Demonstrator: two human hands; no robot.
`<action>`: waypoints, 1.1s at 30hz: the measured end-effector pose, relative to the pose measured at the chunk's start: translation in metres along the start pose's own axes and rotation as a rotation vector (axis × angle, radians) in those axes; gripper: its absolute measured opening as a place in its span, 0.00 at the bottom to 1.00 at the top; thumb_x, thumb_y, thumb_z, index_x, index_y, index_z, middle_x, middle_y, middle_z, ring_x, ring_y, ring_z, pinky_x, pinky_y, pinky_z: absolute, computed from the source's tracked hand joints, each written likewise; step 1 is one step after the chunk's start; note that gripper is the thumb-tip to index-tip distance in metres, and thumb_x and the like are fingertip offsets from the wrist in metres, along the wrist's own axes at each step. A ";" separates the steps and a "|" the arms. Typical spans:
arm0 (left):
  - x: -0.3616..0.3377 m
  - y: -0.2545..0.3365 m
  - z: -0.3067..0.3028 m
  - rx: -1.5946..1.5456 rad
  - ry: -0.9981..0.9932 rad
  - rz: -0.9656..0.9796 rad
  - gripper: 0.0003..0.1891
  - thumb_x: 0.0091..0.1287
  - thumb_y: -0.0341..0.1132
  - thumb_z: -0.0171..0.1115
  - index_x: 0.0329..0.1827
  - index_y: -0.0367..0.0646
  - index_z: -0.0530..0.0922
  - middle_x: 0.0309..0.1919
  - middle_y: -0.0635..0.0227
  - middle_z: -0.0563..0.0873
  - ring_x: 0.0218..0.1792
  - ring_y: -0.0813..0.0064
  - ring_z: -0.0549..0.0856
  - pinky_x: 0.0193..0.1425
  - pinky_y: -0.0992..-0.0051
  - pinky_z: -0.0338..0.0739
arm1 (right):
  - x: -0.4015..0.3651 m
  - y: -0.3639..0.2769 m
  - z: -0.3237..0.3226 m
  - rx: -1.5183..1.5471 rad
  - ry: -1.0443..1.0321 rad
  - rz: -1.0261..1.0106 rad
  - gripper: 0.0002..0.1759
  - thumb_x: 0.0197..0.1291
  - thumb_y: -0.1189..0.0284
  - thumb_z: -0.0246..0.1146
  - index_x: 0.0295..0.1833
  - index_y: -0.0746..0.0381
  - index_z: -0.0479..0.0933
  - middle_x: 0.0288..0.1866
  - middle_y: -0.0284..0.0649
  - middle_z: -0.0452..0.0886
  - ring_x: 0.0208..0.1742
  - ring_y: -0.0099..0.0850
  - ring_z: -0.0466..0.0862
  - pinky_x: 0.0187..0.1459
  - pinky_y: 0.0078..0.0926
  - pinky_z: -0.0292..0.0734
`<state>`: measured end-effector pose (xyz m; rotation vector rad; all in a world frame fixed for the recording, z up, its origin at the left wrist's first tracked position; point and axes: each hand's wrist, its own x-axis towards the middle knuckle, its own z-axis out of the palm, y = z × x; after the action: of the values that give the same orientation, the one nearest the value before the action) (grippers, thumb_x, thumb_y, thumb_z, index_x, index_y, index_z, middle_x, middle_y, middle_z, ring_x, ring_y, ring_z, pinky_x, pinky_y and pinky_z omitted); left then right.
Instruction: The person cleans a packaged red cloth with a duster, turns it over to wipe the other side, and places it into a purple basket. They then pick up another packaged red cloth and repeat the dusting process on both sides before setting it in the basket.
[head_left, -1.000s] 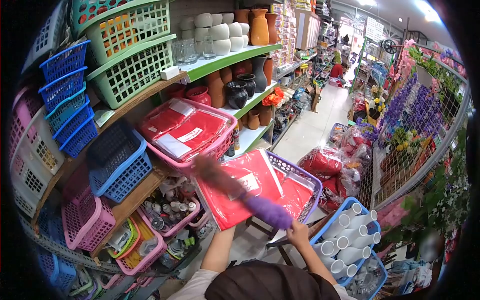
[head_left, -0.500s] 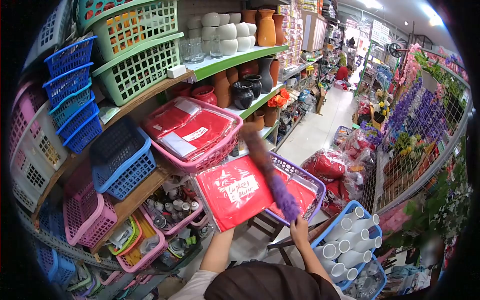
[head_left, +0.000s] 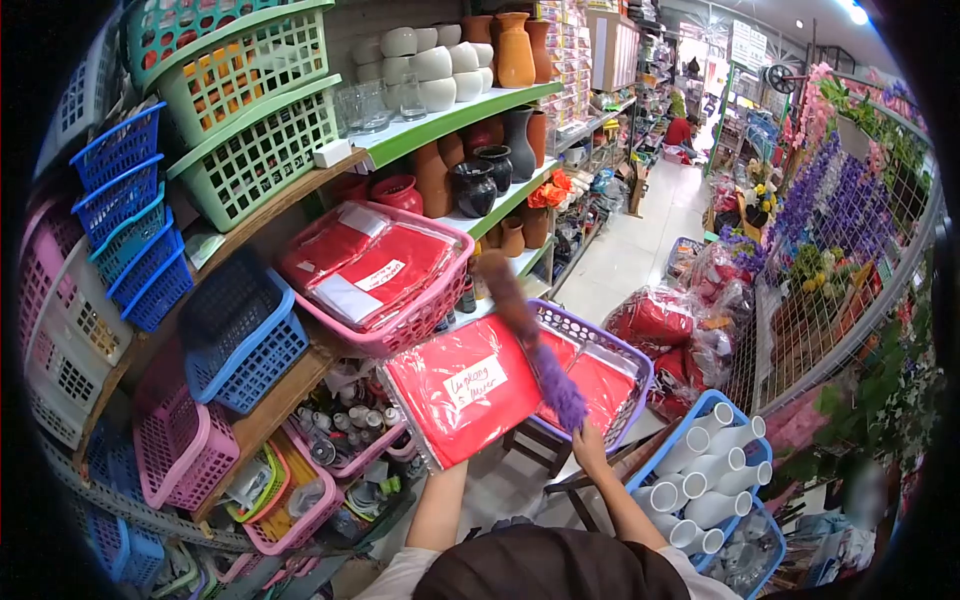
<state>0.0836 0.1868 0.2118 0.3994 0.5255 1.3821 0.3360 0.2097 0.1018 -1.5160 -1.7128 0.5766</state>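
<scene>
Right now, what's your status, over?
Right hand grips duster, laid across red packet. Left hand at packet's lower edge, fingers hidden. Purple basket right behind packet.

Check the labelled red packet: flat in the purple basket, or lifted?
Lifted and tilted: the red packet leans out over the purple basket rim, with the left hand under its lower edge.

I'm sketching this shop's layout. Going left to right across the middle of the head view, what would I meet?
Blue basket → pink basket of red packets → labelled red packet → duster → plastic-wrapped red bundles → purple artificial flowers
</scene>
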 end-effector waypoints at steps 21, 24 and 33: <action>0.000 -0.026 0.011 0.039 0.008 -0.145 0.26 0.69 0.50 0.39 0.64 0.45 0.62 0.60 0.63 0.70 0.60 0.68 0.70 0.64 0.65 0.63 | 0.037 0.103 0.032 -0.048 0.179 0.416 0.23 0.58 0.59 0.52 0.48 0.69 0.68 0.41 0.57 0.77 0.44 0.52 0.76 0.47 0.44 0.68; 0.001 -0.029 0.014 0.044 -0.006 -0.161 0.25 0.69 0.50 0.39 0.64 0.45 0.62 0.60 0.63 0.70 0.60 0.69 0.70 0.64 0.65 0.63 | 0.044 0.063 0.015 -0.148 0.392 0.268 0.21 0.60 0.59 0.54 0.48 0.67 0.70 0.42 0.46 0.77 0.45 0.42 0.76 0.49 0.35 0.68; -0.001 -0.041 0.022 0.048 -0.025 -0.152 0.25 0.69 0.49 0.39 0.64 0.44 0.62 0.60 0.63 0.71 0.60 0.69 0.70 0.64 0.65 0.63 | 0.050 -0.050 -0.053 1.202 -0.042 0.278 0.17 0.61 0.72 0.54 0.52 0.71 0.70 0.47 0.41 0.78 0.46 0.28 0.79 0.49 0.23 0.73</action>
<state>0.1293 0.1806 0.2068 0.4066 0.5577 1.2190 0.3457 0.2409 0.1836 -0.8158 -0.8108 1.4447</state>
